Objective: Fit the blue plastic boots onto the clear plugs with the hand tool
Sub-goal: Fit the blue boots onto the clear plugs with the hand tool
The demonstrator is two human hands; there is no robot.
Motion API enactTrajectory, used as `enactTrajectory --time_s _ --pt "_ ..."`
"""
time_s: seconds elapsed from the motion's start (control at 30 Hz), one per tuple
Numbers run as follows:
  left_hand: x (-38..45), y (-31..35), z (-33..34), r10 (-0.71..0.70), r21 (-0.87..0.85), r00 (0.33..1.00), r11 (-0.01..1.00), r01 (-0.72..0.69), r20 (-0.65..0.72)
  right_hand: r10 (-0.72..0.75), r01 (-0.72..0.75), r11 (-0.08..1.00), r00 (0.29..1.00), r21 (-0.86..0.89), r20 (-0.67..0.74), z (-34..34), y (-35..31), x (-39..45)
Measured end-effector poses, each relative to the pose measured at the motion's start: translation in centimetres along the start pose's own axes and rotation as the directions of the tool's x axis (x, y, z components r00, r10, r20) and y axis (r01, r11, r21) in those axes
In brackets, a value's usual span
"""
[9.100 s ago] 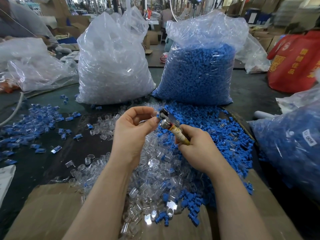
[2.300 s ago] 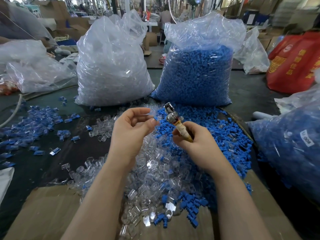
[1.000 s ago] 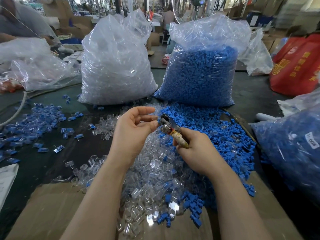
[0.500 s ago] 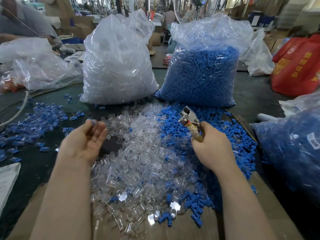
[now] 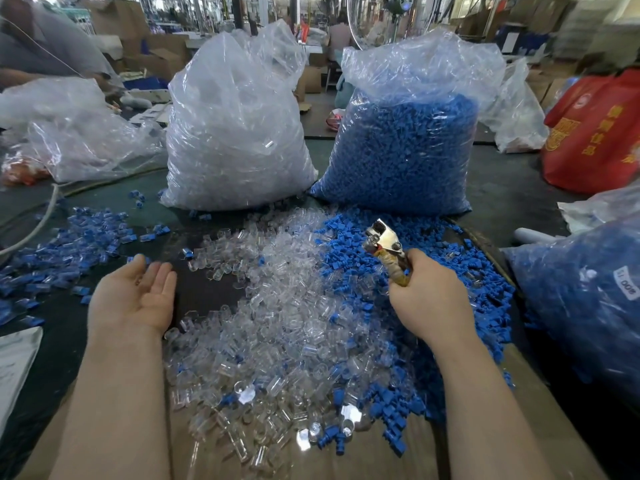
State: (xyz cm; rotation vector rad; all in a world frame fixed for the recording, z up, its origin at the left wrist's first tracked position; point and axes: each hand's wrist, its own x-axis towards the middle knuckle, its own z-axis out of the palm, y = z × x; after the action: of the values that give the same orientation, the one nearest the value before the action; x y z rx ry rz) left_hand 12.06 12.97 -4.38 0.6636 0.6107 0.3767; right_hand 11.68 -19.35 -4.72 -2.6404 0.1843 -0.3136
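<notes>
My right hand (image 5: 427,299) grips the taped handle of the metal hand tool (image 5: 382,239), its shiny head pointing up and away over the loose blue boots (image 5: 460,271). My left hand (image 5: 133,297) lies palm up with straight fingers and nothing in it, over the dark table left of the heap of clear plugs (image 5: 277,306). Fitted blue-and-clear pieces (image 5: 69,247) are scattered on the table beyond my left hand.
Two big plastic bags stand at the back: one of clear plugs (image 5: 235,133), one of blue boots (image 5: 405,143). Another bag of blue parts (image 5: 585,299) sits at the right, a red bag (image 5: 595,133) behind it. Cardboard (image 5: 381,459) lies under the near heap. Another person (image 5: 41,53) works at far left.
My left hand left the tool, swung left to the pile of fitted pieces and now lies flat, palm up and empty. My right hand with the tool moved right and raised it.
</notes>
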Motion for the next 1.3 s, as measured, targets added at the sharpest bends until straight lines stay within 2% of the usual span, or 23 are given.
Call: enactTrajectory --time_s 0.03,0.07,0.1,0.17,0.2,0.23,0.27,0.3,0.37,0.53,0.67,0.8,0.93,1.07,1.23,1.3 --pt "0.1 -0.3 0.2 0.045 0.101 0.999 0.994 -0.042 -0.024 0.016 -0.017 1.000 1.000 -0.022 -0.006 0.0 0.0 0.0" --pt "-0.4 -0.5 0.6 0.091 0.278 0.996 0.957 -0.085 -0.008 0.036 -0.037 0.998 0.999 -0.047 -0.015 0.0 0.0 0.0" --pt "-0.8 -0.8 1.1 0.150 0.456 0.988 0.877 -0.150 0.037 0.060 -0.061 0.996 0.998 -0.070 -0.026 0.0 0.0 -0.1" --pt "-1.3 -1.7 1.6 0.212 0.740 0.962 0.616 -0.270 0.175 0.105 -0.108 0.987 0.994 -0.119 -0.034 0.1 0.1 0.0" --pt "-1.3 -2.3 1.5 0.215 0.844 0.946 0.434 -0.315 0.243 0.121 -0.124 0.982 0.992 -0.145 -0.027 0.1 0.1 -0.1" --pt "-1.4 -2.8 1.3 0.214 0.919 0.931 0.201 -0.338 0.296 0.133 -0.133 0.977 0.991 -0.169 -0.014 0.1 0.1 -0.1" --pt "-1.3 -3.2 1.3 0.205 0.937 0.917 0.001 -0.350 0.343 0.140 -0.137 0.972 0.990 -0.189 0.000 0.1 0.1 -0.1" --pt "-1.2 -3.4 1.3 0.203 0.923 0.902 -0.127 -0.363 0.382 0.143 -0.137 0.969 0.990 -0.207 0.016 0.1 0.1 -0.1" --pt "-1.0 -3.7 1.2 0.198 0.895 0.880 -0.220 -0.389 0.431 0.141 -0.127 0.963 0.989 -0.239 0.044 0.1 0.0 -0.2" --pt "-1.3 -3.9 1.2 0.213 0.893 0.873 -0.212 -0.398 0.440 0.133 -0.108 0.955 0.988 -0.277 0.075 0.1 -0.1 -0.3" --pt "-1.5 -3.9 1.4 0.226 0.906 0.880 -0.167 -0.388 0.418 0.167 -0.151 0.946 0.985 -0.288 0.033 0.1 -0.1 -0.3" --pt "-2.2 -3.5 2.1 0.221 0.897 0.879 0.041 -0.441 0.422 0.256 -0.255 0.925 0.966 -0.282 -0.034 0.1 0.0 -0.2" --pt "-3.5 -3.9 3.3 0.113 0.832 0.875 0.275 -0.483 0.470 0.305 -0.295 0.912 0.952 -0.286 -0.009 0.1 0.2 -0.1" --pt "-4.8 -4.9 4.6 0.039 0.778 0.845 0.368 -0.508 0.533 0.279 -0.256 0.923 0.960 -0.286 0.040 0.3 -0.1 0.0" --pt "-5.9 -5.6 5.6 -0.095 0.690 0.824 0.605 -0.398 0.559 0.252 -0.231 0.940 0.966 -0.249 0.054 0.3 -0.1 0.1" --pt "-6.3 -5.9 5.9 -0.118 0.655 0.814 0.663 -0.362 0.569 0.231 -0.214 0.950 0.972 -0.229 0.050 0.3 0.0 0.0"
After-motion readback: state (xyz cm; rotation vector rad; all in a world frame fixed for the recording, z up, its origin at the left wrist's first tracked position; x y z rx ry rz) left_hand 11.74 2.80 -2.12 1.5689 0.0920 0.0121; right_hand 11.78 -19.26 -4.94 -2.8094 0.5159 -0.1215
